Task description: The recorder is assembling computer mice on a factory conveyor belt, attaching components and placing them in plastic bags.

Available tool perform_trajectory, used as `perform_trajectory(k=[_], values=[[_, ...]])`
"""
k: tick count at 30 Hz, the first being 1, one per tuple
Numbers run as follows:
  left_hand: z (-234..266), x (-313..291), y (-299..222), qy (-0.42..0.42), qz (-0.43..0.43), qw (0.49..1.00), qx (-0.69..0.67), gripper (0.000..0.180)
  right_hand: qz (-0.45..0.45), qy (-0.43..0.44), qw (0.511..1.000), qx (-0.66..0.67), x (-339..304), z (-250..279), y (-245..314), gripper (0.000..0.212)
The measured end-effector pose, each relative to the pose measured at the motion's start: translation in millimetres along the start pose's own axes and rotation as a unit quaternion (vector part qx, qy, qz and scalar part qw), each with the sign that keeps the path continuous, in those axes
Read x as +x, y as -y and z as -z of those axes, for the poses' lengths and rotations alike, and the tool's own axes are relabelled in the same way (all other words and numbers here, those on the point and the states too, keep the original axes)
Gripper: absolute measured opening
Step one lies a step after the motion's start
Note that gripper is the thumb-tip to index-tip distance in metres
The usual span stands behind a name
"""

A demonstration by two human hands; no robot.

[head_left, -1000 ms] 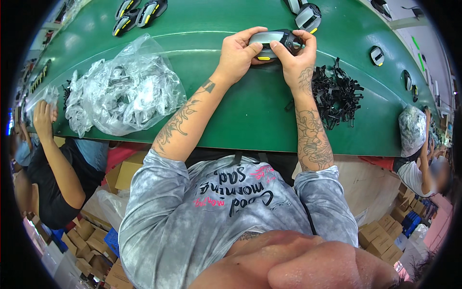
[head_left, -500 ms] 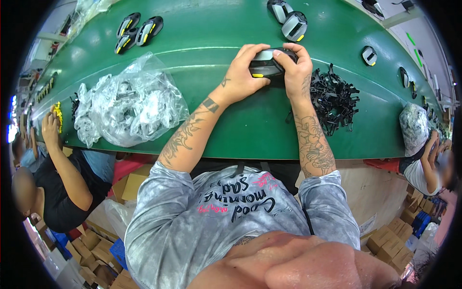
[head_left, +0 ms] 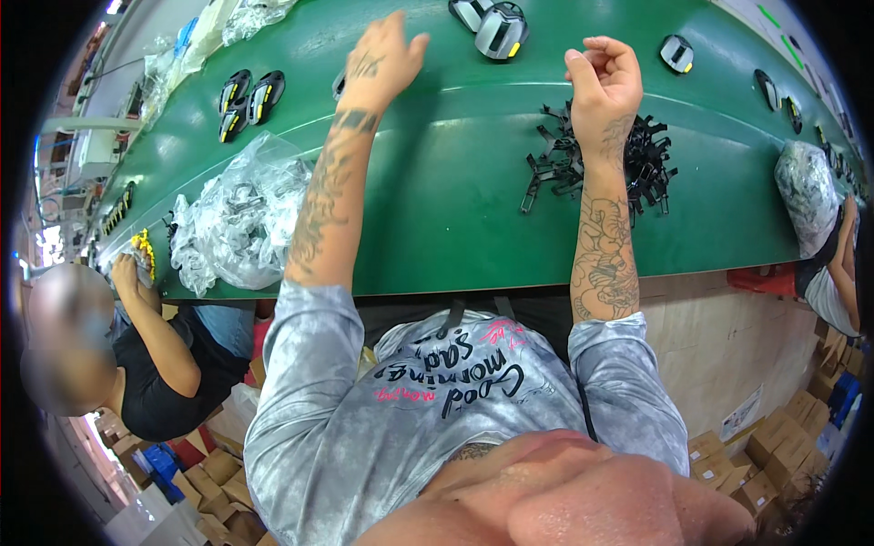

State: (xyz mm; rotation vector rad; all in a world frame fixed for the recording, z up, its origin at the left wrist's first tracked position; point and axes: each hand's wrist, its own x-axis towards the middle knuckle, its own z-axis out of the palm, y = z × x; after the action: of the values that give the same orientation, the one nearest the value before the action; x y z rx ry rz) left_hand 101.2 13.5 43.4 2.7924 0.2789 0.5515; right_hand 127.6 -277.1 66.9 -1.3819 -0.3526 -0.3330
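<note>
My left hand [head_left: 386, 62] reaches over the far middle of the green table, thumb held apart from the fingers, with no object visible in it. Beside its wrist shows the edge of a grey-and-black housing [head_left: 340, 85], mostly hidden by the hand. My right hand [head_left: 608, 91] hovers above a heap of small black plastic clips [head_left: 648, 164], fingers loosely curled and thumb apart, nothing seen between them. Two rounded grey-and-black housings [head_left: 501, 33], at least one with a yellow tab, lie touching between my hands at the far side.
A clear bag of transparent parts [head_left: 241, 218] lies on the left. Several yellow-marked housings [head_left: 266, 96] sit beyond it; another [head_left: 676, 55] lies at far right. A stuffed plastic bag [head_left: 807, 196] stands by the right edge. Co-workers [head_left: 150, 364] sit on both sides; cardboard boxes [head_left: 778, 432] stand behind.
Both hands were holding one black-and-grey housing together. They have let go and parted: my left hand moved far left, my right hand slightly right over the black clips.
</note>
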Motion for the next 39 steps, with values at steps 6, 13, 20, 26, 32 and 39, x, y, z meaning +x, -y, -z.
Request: perform_trajectory(k=[6, 13, 20, 26, 32, 39], values=[[-39, 102, -60, 0.177, 0.185, 0.954, -0.158, 0.079, -0.016, 0.086, 0.969, -0.231, 3, 4, 9, 0.017], [-61, 105, -86, 0.136, 0.22, 0.966, -0.031, 0.089, -0.066, 0.299, 0.767, -0.564, -8, 23, 10, 0.031], [-28, 79, -51, 0.101, 0.115, 0.988, -0.036, 0.086, -0.089, 0.332, 0.759, -0.553, -6, 12, -9, 0.023], [21, -31, -38, 0.049, 0.034, 0.971, -0.232, 0.083, -0.089, 0.226, 0.871, -0.428, 5, 21, -6, 0.026], [3, -108, -21, 0.084, 0.165, 0.702, -0.687, 0.088, -0.17, 0.239, 0.913, -0.282, 16, 14, -1, 0.025], [-6, -110, -31, 0.138, 0.097, 0.721, -0.672, 0.092, -0.11, 0.176, 0.968, -0.139, 14, 18, 2, 0.014]])
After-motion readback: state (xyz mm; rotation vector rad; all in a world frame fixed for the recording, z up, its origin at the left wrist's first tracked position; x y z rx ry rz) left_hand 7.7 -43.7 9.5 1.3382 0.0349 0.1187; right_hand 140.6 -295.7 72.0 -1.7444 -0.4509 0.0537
